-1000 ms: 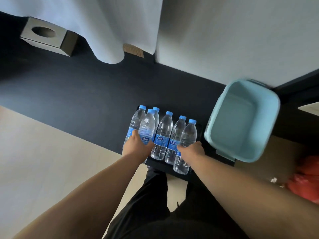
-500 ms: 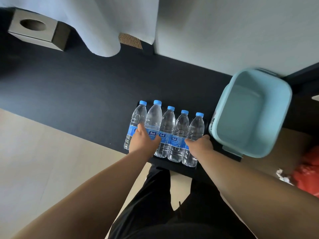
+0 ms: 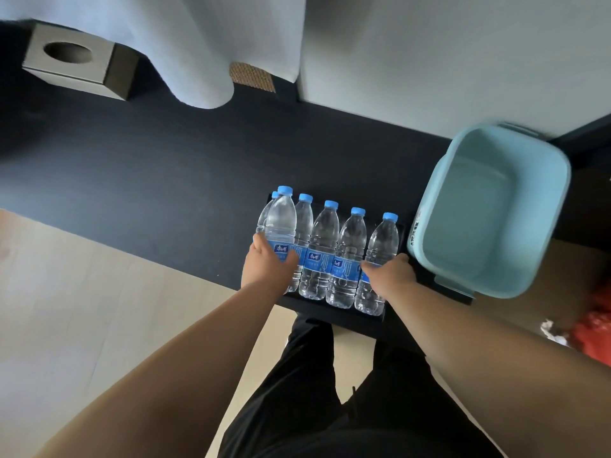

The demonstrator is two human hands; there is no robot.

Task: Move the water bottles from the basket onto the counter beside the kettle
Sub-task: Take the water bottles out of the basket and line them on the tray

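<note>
Lifted since earlier, left hand (image 3: 269, 269) bottle (image 3: 281, 226); basket (image 3: 496, 209) holds nothing.

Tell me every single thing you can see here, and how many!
water bottles: six, clear with blue caps and blue labels, standing in a row on the black tray
black tray: one, black, on the dark counter under the bottles
basket: one, light blue, empty, on the counter right of the bottles
dark counter: one, black, running along the wall
tissue box: one, grey-brown with an oval hole, far left on the counter
curtain: one, white, hanging over the counter's back edge
red bag: one, red, low at the right edge
left hand: one, grip closed round the bottle nearest the left end
right hand: one, grip on the rightmost bottle
legs: in black trousers, at the bottom
</note>
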